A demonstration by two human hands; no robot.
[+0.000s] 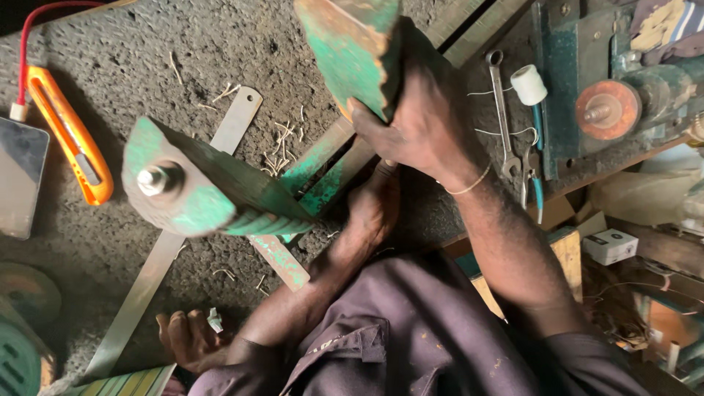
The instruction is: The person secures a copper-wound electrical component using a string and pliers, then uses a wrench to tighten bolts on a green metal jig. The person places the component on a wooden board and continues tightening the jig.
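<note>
Right hand (418,121) fingers wrap the green worn block (352,51) near the bench's far edge, steadying it; left hand (374,205) beneath, fingers hidden, cannot tell

head camera looks steeply down, close over workbench (183,51).

Crowded centre, open counter at upper left
Green bolted block (183,192) and steel strip (165,253) bar the middle; bare counter (147,59) lies beyond the orange knife (70,136).

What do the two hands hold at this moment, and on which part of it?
The right hand grips the lower edge of a worn green block. The left hand lies under it on the green metal frame; whether it grips cannot be told.
</note>
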